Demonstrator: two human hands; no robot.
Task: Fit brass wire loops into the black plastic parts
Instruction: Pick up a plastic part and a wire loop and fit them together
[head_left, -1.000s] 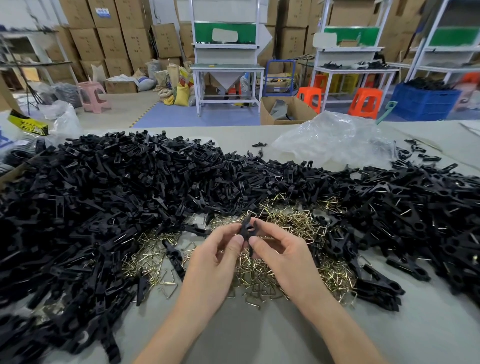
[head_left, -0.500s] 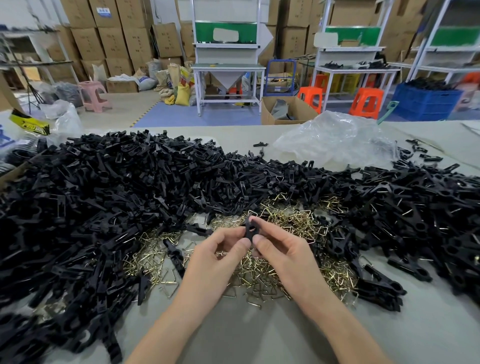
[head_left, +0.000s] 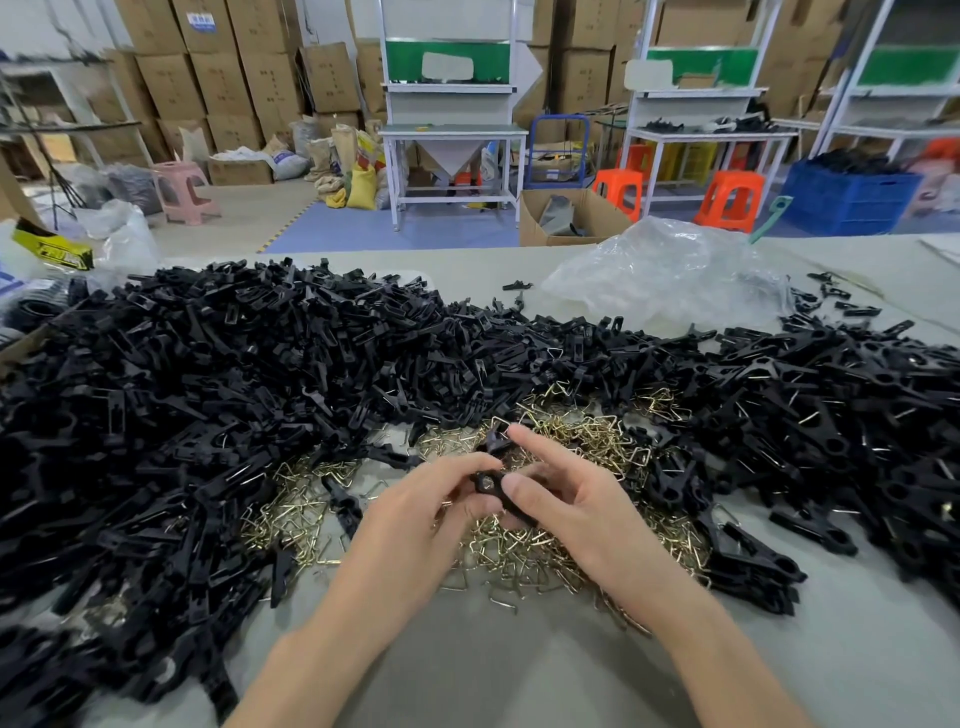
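Two bare hands meet at the centre of the view, both grasping one small black plastic part (head_left: 489, 482). The left hand (head_left: 421, 519) curls its thumb and forefinger round the part's near end. The right hand (head_left: 576, 514) pinches it from the other side, thumb pressed to the near end and forefinger stretched along to the far end. The part is held just above the table (head_left: 493, 670), long axis pointing away from the person and tilted a little to the left. It is matt black, narrow and elongated, with a rounded near end that has a small hole in it. Fingers hide much of it, and it is not clear whether the wire at its far tip is fitted or belongs to the heap behind. Directly beneath and beyond the hands lies a tangled heap of brass wire loops (head_left: 576, 441), shiny gold and roughly triangular. A huge pile of black parts (head_left: 208, 395) crowds in from the left and rear, and a second black pile (head_left: 841, 415) closes in on the right, so the loops sit hemmed between them. Behind the piles rests a crumpled clear plastic bag (head_left: 670, 275). Beyond the table are an open cardboard box (head_left: 597, 213), orange stools (head_left: 730, 200), a blue crate (head_left: 852, 205), a white workbench (head_left: 452, 132), a pink stool (head_left: 184, 189) and stacked cartons (head_left: 223, 78).
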